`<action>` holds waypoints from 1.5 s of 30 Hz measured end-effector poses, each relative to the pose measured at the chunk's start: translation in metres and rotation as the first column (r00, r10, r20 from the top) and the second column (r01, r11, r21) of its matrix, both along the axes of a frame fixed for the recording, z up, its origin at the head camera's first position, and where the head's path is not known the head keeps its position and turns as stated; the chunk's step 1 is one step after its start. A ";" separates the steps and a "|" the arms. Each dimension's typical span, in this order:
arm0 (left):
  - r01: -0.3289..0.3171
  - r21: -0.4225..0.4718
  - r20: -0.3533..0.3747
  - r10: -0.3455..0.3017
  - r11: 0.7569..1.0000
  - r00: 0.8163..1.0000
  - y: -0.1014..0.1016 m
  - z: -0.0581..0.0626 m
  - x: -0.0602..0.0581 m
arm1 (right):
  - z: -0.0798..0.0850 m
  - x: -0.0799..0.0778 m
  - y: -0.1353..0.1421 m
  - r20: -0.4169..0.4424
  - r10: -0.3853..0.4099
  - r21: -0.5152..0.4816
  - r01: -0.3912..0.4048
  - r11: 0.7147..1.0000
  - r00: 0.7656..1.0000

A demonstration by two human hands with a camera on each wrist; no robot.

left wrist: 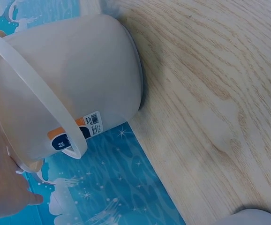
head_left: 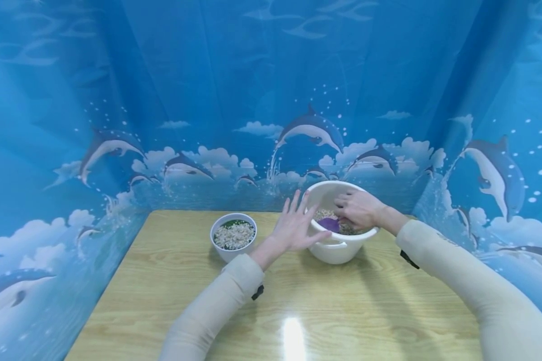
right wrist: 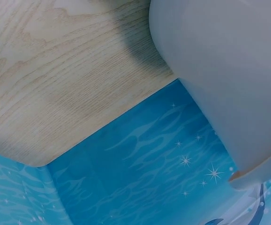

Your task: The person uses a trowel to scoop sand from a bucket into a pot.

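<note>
A white bucket (head_left: 339, 250) stands toward the back right of the wooden table, with grain-like flakes (head_left: 326, 214) inside. My right hand (head_left: 360, 208) reaches into it with curled fingers and grips a purple scoop (head_left: 328, 225), partly hidden by the rim and hand. At the bucket's left rim is my left hand (head_left: 293, 228), fingers spread and straight, thumb along the front. The left wrist view shows the bucket's side with its white handle (left wrist: 37, 86) and a label (left wrist: 77, 131). In the right wrist view, the bucket wall (right wrist: 229, 70) fills the right side.
Left of the bucket stands a smaller white bowl (head_left: 228, 253) with pale flakes (head_left: 234, 235) over something green. The wooden table (head_left: 171, 291) extends toward me. A blue dolphin-print curtain (head_left: 235, 100) encloses the back and sides.
</note>
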State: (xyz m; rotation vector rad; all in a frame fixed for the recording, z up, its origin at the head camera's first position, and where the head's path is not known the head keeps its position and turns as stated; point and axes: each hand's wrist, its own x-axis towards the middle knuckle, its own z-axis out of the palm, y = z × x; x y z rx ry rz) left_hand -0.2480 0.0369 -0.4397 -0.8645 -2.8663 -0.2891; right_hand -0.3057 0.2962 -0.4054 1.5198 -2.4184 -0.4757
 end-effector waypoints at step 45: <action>-0.011 -0.037 0.007 0.011 0.999 1.000 0.000 0.004 0.001 | 0.013 0.007 0.026 -0.084 -0.049 -0.209 0.030 0.977 0.995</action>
